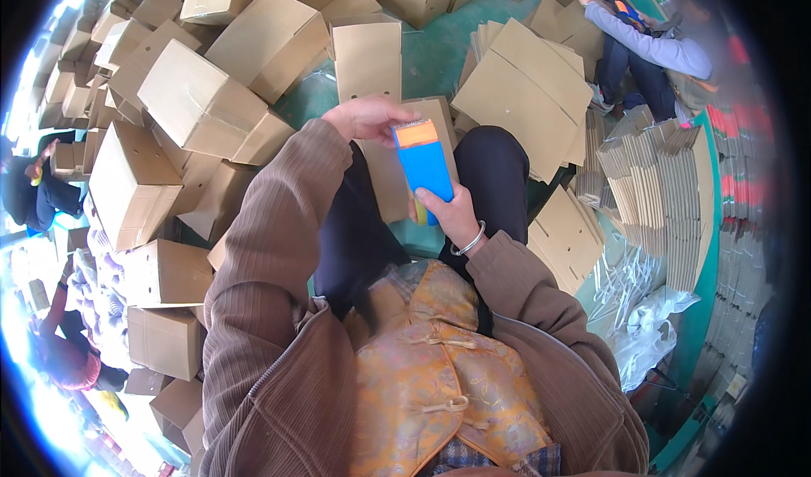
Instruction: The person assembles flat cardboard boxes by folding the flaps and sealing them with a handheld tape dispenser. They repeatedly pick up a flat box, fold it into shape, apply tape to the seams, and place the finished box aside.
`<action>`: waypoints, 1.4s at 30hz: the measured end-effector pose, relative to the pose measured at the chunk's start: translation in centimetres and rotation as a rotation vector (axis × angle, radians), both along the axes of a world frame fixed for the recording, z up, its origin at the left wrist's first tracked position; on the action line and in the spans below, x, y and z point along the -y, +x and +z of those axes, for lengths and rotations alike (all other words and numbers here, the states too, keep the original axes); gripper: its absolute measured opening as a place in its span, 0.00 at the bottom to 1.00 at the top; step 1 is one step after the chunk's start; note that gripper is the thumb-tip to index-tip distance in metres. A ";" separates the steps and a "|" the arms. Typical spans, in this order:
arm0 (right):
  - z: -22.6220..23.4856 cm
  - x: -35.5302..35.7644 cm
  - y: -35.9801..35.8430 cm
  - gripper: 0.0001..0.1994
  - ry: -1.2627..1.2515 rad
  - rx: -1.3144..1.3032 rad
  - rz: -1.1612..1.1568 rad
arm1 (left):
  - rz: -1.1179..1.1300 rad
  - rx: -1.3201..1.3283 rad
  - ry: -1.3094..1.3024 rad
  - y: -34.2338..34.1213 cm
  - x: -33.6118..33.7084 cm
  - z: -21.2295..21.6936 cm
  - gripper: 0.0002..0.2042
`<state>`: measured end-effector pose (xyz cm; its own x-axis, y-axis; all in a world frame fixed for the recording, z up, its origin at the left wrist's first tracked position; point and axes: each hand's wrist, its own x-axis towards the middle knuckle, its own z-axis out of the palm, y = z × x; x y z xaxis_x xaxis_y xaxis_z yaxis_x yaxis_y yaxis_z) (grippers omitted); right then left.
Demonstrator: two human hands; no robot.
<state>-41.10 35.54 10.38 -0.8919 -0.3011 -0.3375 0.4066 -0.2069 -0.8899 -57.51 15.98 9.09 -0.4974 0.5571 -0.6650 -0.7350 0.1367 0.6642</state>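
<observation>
A blue tape dispenser [425,166] with an orange band and a toothed far edge is held up between my knees. My right hand [454,215] is closed round its near end, where a bit of yellow shows. At the far end, the fingers of my left hand [372,120] are bent against the toothed edge; whether they pinch loose tape is too small to tell. Beneath the dispenser, a brown cardboard piece [390,181] lies between my legs, with an upright cardboard flap [367,59] just beyond it.
Folded cardboard boxes [190,97] are heaped on my left and ahead. Flat cardboard sheets [528,92] lean at my right, near stacked flat cartons [646,185], white straps [625,274] and a clear plastic bag [650,333]. Another person [646,50] sits at the far right.
</observation>
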 end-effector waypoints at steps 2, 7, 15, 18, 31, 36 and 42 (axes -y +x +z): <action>0.1 0.0 -0.2 0.10 0.002 0.017 -0.005 | -0.044 -0.062 0.000 -0.2 0.1 -0.8 0.09; 0.9 -0.2 -2.0 0.11 0.023 0.071 0.102 | -0.023 -0.483 -0.143 -0.9 0.8 -1.4 0.07; 2.3 -0.7 -0.5 0.11 0.078 0.177 0.150 | 0.387 -0.585 -0.476 -7.3 2.0 -2.8 0.09; 2.4 -0.9 -0.4 0.12 0.077 0.216 0.112 | 0.346 -0.620 -0.555 -8.6 1.6 -4.3 0.10; 2.1 -0.9 -0.8 0.12 0.061 0.328 0.082 | -0.448 -0.755 -0.424 -8.0 0.9 -11.2 0.08; 2.1 -0.9 -0.8 0.11 0.030 0.351 0.055 | -0.283 -0.363 -0.424 -6.7 1.1 -10.6 0.12; 1.9 -1.1 -0.5 0.11 0.028 0.351 0.057 | -0.346 -0.361 -0.267 -5.1 2.3 -9.5 0.20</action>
